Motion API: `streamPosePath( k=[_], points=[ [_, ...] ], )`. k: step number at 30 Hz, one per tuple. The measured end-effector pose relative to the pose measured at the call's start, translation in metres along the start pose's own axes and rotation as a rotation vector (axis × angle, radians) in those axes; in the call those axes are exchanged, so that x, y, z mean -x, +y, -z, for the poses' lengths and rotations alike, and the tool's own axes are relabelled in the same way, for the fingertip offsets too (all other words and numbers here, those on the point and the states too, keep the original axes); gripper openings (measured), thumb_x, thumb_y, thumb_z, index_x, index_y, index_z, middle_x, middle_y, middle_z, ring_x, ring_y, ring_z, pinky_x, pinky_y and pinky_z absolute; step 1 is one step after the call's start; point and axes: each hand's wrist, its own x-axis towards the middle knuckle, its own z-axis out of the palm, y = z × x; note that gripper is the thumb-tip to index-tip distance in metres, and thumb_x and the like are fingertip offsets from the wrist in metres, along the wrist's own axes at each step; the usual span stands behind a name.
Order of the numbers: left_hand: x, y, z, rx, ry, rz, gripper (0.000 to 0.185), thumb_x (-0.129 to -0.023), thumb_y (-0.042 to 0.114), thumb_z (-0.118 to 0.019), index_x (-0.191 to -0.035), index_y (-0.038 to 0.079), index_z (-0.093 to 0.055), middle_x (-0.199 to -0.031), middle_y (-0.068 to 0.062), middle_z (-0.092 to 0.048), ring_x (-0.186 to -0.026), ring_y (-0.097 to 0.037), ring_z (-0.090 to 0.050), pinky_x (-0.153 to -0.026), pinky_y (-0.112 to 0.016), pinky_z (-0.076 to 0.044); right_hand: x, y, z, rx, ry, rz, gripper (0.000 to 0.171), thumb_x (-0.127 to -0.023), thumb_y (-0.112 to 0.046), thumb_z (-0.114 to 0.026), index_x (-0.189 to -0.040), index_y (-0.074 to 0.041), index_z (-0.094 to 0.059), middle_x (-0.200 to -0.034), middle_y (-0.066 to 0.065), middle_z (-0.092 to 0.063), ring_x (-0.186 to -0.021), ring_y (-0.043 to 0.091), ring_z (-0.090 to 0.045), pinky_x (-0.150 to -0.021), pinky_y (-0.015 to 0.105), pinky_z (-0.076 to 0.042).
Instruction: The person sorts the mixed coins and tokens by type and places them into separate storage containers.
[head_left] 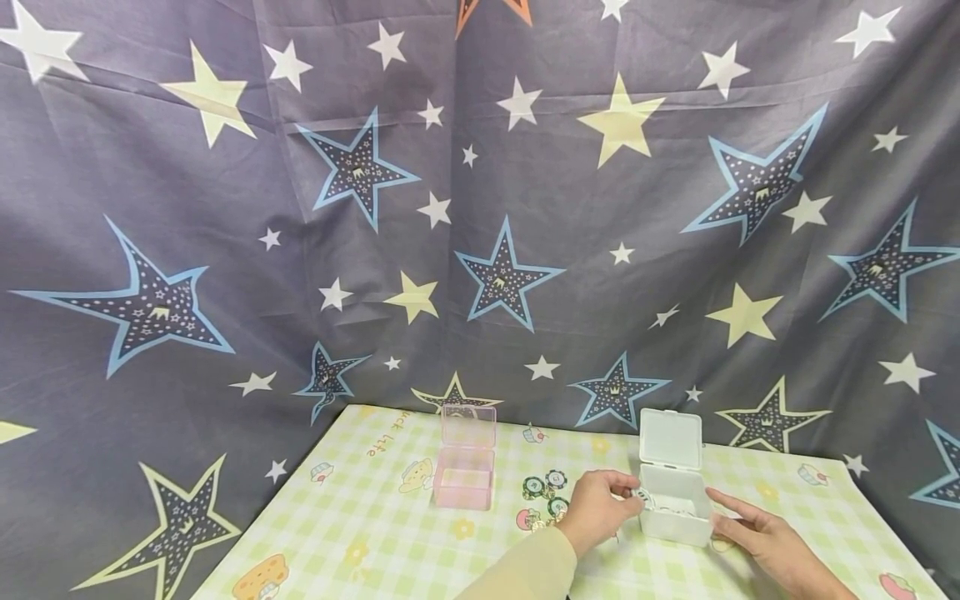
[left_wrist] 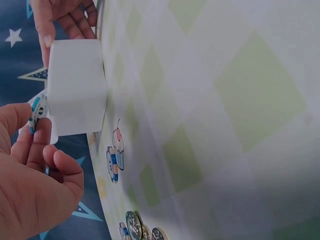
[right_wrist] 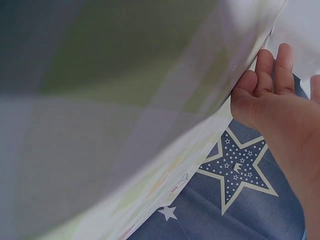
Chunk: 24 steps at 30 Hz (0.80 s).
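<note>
My left hand [head_left: 598,510] pinches a white-and-blue poker chip [left_wrist: 40,112] between thumb and fingers, at the left rim of a white box [head_left: 670,528]. The box stands upright with its lid [head_left: 671,439] raised at the back. Light-coloured chips seem to lie inside, though they are too small to make out well. At the box's right side is my right hand [head_left: 765,540], its fingers extended against or close to the wall. In the right wrist view, the right hand's fingers [right_wrist: 285,67] reach toward the white box, partly cut off by the frame.
Several poker chips [head_left: 556,479], green-black and other colours, lie left of my left hand. Farther left stands a translucent pink box [head_left: 462,497] with its lid up. A checked tablecloth [head_left: 405,533] covers the table, and a star-patterned cloth [head_left: 390,233] hangs behind it.
</note>
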Motion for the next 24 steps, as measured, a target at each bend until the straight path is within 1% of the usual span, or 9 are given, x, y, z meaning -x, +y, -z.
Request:
streamPosePath(
  k=[2,6,12,15,19,24],
  points=[
    [0.0003,0.0005,0.0002,-0.009,0.000,-0.007,0.019,-0.085,0.009,-0.082,-0.103,0.010,-0.084,-0.082,0.009,-0.075,-0.080,0.005,-0.059,-0.080,-0.017,-0.051,0.0002,0.0003,0.0002,-0.007,-0.001,0.000,0.069,-0.112,-0.039,-0.056,-0.165,-0.002,-0.033,-0.120,0.007,-0.079,-0.104,0.006,-0.074,-0.087,0.020,-0.058],
    [0.0007,0.0016,0.0000,-0.015,-0.004,-0.004,0.017,-0.086,0.010,-0.082,-0.103,0.011,-0.084,-0.083,0.009,-0.075,-0.082,0.004,-0.061,-0.081,-0.018,-0.052,0.0006,0.0002,0.0004,-0.014,-0.003,-0.002,0.067,-0.112,-0.039,-0.056,-0.165,-0.003,-0.036,-0.120,0.006,-0.079,-0.104,0.006,-0.074,-0.087,0.020,-0.057],
    [0.0009,0.0039,-0.0006,-0.030,-0.006,0.001,0.017,-0.087,0.011,-0.082,-0.104,0.012,-0.084,-0.084,0.010,-0.075,-0.086,-0.001,-0.065,-0.082,-0.019,-0.052,-0.0002,-0.0010,-0.0007,-0.001,0.013,-0.009,0.071,-0.112,-0.040,-0.056,-0.166,-0.002,-0.031,-0.121,0.007,-0.079,-0.105,0.008,-0.074,-0.089,0.024,-0.059],
    [0.0009,0.0040,-0.0017,-0.031,-0.007,0.004,0.020,-0.087,0.012,-0.083,-0.106,0.012,-0.084,-0.085,0.010,-0.076,-0.089,-0.002,-0.066,-0.087,-0.020,-0.053,-0.0007,-0.0016,-0.0017,0.010,0.027,-0.015,0.071,-0.112,-0.040,-0.056,-0.166,-0.002,-0.030,-0.121,0.008,-0.079,-0.105,0.009,-0.075,-0.089,0.025,-0.059],
    [0.0012,0.0039,-0.0030,-0.019,-0.013,0.012,0.023,-0.086,0.013,-0.084,-0.110,0.012,-0.083,-0.088,0.009,-0.078,-0.095,-0.002,-0.068,-0.092,-0.021,-0.053,-0.0004,-0.0013,-0.0023,0.009,0.029,-0.012,0.071,-0.111,-0.039,-0.057,-0.166,-0.002,-0.030,-0.120,0.007,-0.079,-0.104,0.008,-0.074,-0.087,0.022,-0.058],
    [0.0023,0.0045,-0.0031,-0.002,-0.032,0.013,0.026,-0.087,0.012,-0.083,-0.113,0.010,-0.082,-0.092,0.006,-0.080,-0.097,-0.004,-0.069,-0.090,-0.020,-0.054,0.0006,-0.0001,-0.0013,-0.012,0.009,0.003,0.070,-0.112,-0.038,-0.056,-0.165,-0.001,-0.032,-0.119,0.006,-0.080,-0.103,0.006,-0.074,-0.087,0.020,-0.057]
  ],
)
